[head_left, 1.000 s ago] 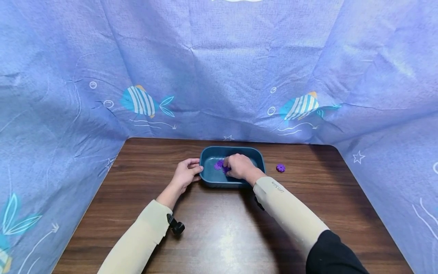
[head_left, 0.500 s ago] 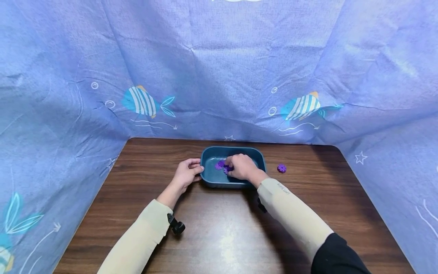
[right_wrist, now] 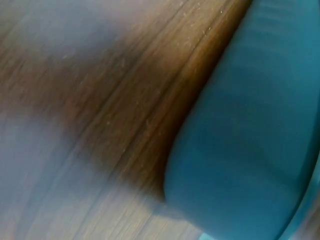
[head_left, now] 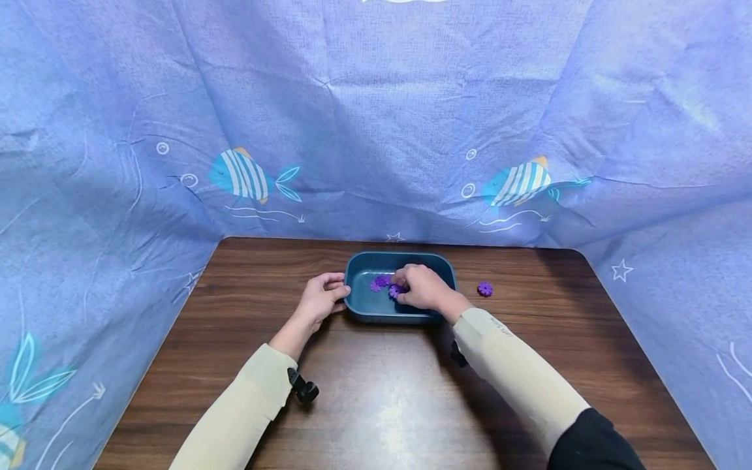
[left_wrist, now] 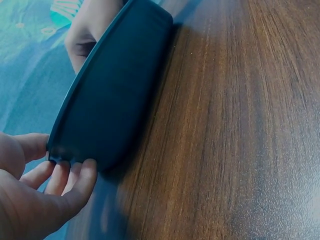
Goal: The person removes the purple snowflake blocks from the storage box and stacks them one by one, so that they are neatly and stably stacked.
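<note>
A dark teal rectangular box (head_left: 364, 308) stands on the table. My left hand (head_left: 320, 299) holds its left end, thumb at the rim and fingers against the outer wall; the left wrist view shows these fingers (left_wrist: 82, 182) on the box's end. My right hand (head_left: 424, 287) reaches down inside, its thumb and fingertips pinching a purple flower-shaped piece (head_left: 394, 292). Other purple flower-shaped pieces (head_left: 376, 286) lie on the box floor left of it, partly overlapping. In the right wrist view only the box's outer side (right_wrist: 240, 135) shows, and the right hand's fingers are out of sight.
One more purple flower-shaped piece (head_left: 484, 289) lies on the wooden table (head_left: 364, 385), right of the box. A blue fish-patterned cloth (head_left: 382, 130) hangs behind the table and along both sides. Black camera mounts (head_left: 304, 390) hang below the wrists.
My right hand has moved slightly to the right inside the box, and the purple piece at its fingertips has shifted right with it. The left hand stays on the box's left end.
</note>
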Action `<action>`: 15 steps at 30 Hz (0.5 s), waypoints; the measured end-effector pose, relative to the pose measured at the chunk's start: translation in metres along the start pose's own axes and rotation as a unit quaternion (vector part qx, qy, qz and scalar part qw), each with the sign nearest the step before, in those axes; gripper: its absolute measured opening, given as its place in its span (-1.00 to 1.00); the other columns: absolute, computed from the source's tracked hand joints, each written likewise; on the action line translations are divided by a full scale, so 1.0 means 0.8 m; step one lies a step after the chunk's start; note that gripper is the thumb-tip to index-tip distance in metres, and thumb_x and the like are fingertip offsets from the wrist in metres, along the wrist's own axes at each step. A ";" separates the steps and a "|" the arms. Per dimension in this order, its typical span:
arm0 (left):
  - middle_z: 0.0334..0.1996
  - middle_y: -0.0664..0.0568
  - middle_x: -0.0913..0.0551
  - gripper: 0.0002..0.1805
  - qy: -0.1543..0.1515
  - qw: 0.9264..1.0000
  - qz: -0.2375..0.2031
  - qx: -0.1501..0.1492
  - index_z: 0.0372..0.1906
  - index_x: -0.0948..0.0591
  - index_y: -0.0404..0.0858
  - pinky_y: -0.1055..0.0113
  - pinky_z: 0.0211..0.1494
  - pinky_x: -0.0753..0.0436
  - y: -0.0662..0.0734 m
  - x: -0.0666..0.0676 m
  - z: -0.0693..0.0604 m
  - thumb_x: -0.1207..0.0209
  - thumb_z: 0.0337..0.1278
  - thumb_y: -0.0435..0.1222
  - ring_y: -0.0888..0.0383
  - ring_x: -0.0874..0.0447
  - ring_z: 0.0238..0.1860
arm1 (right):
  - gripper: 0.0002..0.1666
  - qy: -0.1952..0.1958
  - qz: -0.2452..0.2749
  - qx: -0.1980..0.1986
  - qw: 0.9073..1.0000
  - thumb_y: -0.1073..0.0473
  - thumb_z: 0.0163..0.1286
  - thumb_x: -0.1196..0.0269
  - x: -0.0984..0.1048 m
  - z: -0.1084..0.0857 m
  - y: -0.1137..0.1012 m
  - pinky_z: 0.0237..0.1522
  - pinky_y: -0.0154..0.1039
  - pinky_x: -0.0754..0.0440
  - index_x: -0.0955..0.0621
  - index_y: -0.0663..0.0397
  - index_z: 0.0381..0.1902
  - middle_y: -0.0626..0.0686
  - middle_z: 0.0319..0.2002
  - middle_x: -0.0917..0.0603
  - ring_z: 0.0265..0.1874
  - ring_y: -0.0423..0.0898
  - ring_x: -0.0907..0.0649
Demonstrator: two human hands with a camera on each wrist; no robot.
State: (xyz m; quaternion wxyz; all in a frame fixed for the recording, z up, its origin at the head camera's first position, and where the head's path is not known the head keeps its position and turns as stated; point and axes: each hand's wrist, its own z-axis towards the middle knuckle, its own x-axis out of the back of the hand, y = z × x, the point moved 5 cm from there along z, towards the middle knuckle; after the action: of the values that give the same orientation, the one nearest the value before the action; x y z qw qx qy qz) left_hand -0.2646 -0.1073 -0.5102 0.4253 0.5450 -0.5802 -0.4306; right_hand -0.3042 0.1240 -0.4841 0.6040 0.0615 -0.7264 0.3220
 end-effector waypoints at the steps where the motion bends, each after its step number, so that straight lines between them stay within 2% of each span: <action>1: 0.06 -0.20 -0.60 -0.52 0.000 1.000 0.000 0.000 0.34 -0.52 -0.37 0.16 -0.06 -0.82 0.000 0.000 0.000 -0.25 0.35 -0.45 -0.10 -0.65 0.09 | -0.60 0.002 0.002 0.002 1.000 0.13 0.30 -0.46 0.002 -0.002 0.001 0.10 -0.03 -0.70 -0.74 0.04 0.09 0.03 -0.05 -0.74 -0.06 -0.07 -0.68; 7: 0.07 -0.20 -0.59 -0.51 0.003 1.000 -0.001 0.000 0.34 -0.52 -0.37 0.15 -0.04 -0.81 -0.001 0.000 0.000 -0.25 0.35 -0.45 -0.06 -0.66 0.06 | -0.60 0.023 0.018 0.015 0.999 0.13 0.28 -0.46 0.011 -0.008 0.006 0.10 -0.05 -0.70 -0.75 0.05 0.08 0.01 -0.07 -0.69 -0.04 -0.05 -0.68; 15: 0.06 -0.20 -0.61 -0.52 0.005 1.000 0.001 0.001 0.34 -0.52 -0.37 0.15 -0.02 -0.81 0.000 0.001 0.000 -0.26 0.35 -0.43 -0.03 -0.68 0.04 | -0.62 0.051 0.038 0.033 0.997 0.15 0.29 -0.44 0.022 -0.018 0.016 0.05 -0.07 -0.71 -0.75 0.08 0.06 0.01 -0.07 -0.73 -0.06 -0.05 -0.69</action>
State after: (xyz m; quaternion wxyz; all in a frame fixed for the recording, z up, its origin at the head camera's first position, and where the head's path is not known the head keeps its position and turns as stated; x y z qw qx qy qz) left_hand -0.2643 -0.1084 -0.5102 0.4284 0.5467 -0.5791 -0.4269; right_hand -0.3030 0.1473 -0.4721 0.6250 0.0378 -0.6855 0.3714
